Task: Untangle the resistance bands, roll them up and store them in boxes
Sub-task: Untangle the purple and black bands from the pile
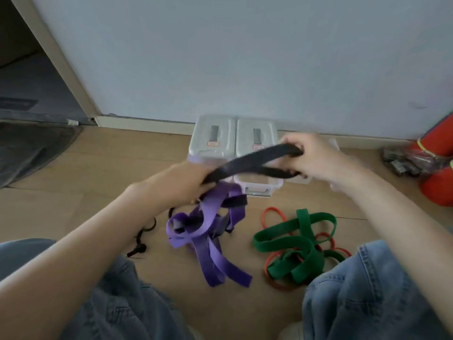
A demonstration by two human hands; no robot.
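Observation:
A black band [252,160] is stretched in the air between both hands, above the floor. My left hand [181,182] grips its left end, where a purple band [206,231] hangs tangled with it and trails down onto the floor. My right hand [311,158] grips the black band's right end. A green band [294,244] lies tangled with a thin red band [272,212] on the floor at the right. Two white lidded boxes [213,138] [257,136] stand side by side against the wall, behind the hands.
A thin black cord [142,236] lies on the wooden floor at the left. My knees in blue jeans [367,290] frame the bottom. Red rolls [438,180] and a plastic bag [402,160] sit at the far right. A dark mat [31,148] lies at the left.

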